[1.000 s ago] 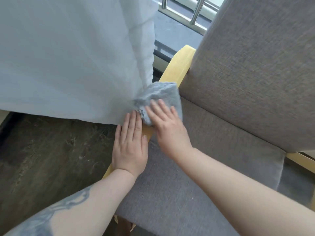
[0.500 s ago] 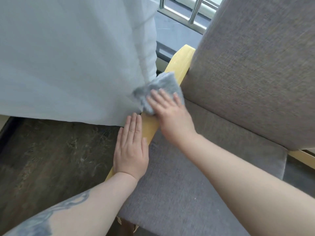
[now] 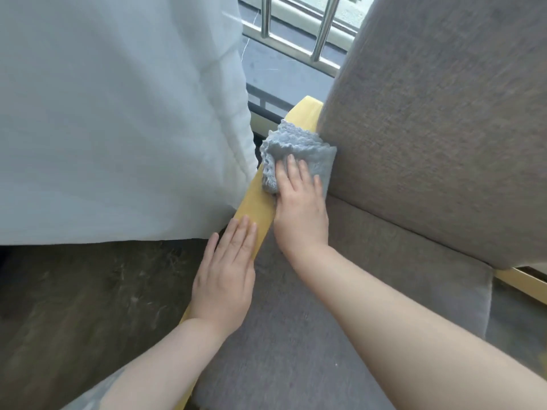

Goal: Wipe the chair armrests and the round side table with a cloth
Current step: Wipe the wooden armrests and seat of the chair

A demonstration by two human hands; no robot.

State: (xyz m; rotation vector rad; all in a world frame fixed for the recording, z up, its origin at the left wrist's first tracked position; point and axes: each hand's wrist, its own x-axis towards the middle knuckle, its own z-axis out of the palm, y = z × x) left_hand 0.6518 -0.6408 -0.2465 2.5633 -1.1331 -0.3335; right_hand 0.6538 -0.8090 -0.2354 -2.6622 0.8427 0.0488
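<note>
The white curtain [image 3: 118, 113] hangs just beside the left hand [image 3: 225, 279], which lies flat on the near stretch of the yellow wooden armrest [image 3: 257, 205], its fingers [image 3: 239, 235] straight, close together and gripping nothing; beyond their tips runs a bare strip of wood, and then the right hand [image 3: 300, 202] presses the grey cloth [image 3: 296, 146] onto the armrest, its fingers [image 3: 294, 170] slightly spread on top of the fabric; the cloth bunches ahead of them, touching the grey backrest [image 3: 429, 113] to their right; only a short end of armrest shows past the cloth. This armrest seems, judging by the cloth's position, nearly covered; the other armrest is barely glimpsed at the far right, and the round side table is out of view, so both probably remain.
</note>
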